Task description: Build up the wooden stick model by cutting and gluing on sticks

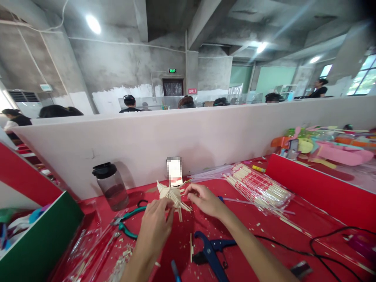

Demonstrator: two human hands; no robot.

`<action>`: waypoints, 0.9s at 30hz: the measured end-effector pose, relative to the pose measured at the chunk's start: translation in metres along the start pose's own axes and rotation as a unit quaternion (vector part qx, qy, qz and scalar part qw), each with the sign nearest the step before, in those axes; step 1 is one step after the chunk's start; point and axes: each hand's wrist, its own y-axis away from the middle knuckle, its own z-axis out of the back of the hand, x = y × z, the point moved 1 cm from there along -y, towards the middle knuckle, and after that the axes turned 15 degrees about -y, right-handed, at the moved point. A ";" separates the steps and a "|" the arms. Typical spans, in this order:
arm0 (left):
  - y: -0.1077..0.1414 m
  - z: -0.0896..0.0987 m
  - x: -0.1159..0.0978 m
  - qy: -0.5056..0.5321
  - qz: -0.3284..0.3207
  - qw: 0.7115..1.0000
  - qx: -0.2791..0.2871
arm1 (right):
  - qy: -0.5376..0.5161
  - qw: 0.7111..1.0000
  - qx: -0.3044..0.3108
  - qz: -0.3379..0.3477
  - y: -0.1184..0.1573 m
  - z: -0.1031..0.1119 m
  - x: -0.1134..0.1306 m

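A small structure of pale wooden sticks (170, 192) stands on the red tabletop, with stick ends jutting out at several sides. My left hand (157, 219) is closed on its near left side, fingertips against the sticks. To the right of the structure, my right hand (205, 200) has its fingers curled in a pinch close to the sticks; what lies between the fingertips is too small to make out. Teal-handled pliers (129, 221) lie left of my left hand. A dark blue cutter (210, 250) rests below my right hand, with a thin stick (191, 247) beside it.
A phone (174, 172) leans against the white partition (147, 137). A water bottle (112, 188) stands left of it. Bagged wooden sticks (258, 188) lie at the right, near a black cable (282, 247). Stick offcuts (123, 258) litter the front left. Several people sit beyond the partition.
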 end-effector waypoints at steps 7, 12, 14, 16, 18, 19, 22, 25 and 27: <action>-0.006 0.006 0.020 -0.025 0.003 1.000 -0.017 | 0.359 0.910 -0.015 -0.206 0.018 0.072 -0.016; -0.006 0.003 0.029 -0.021 -0.023 0.999 -0.026 | 0.366 0.873 0.033 -0.320 0.026 0.078 -0.037; -0.006 0.000 0.030 -0.009 -0.025 0.999 -0.034 | 0.355 0.870 0.048 -0.337 0.027 0.076 -0.042; -0.006 -0.002 0.031 0.007 -0.026 0.999 -0.042 | 0.341 0.876 0.057 -0.337 0.028 0.076 -0.045; -0.006 -0.003 0.030 0.019 -0.027 0.998 -0.047 | 0.324 0.889 0.055 -0.319 0.031 0.081 -0.045; -0.006 -0.004 0.029 0.022 -0.026 0.998 -0.048 | 0.315 0.897 0.050 -0.306 0.033 0.084 -0.044; -0.004 -0.005 0.025 0.028 -0.017 0.999 -0.039 | 0.295 0.917 0.026 -0.267 0.037 0.092 -0.041; -0.003 -0.003 0.020 0.045 0.002 0.999 -0.001 | 0.210 0.959 -0.009 -0.192 0.039 0.087 -0.035; -0.003 -0.001 0.018 0.061 0.023 0.997 0.027 | 0.056 0.988 -0.043 -0.136 0.041 0.077 -0.032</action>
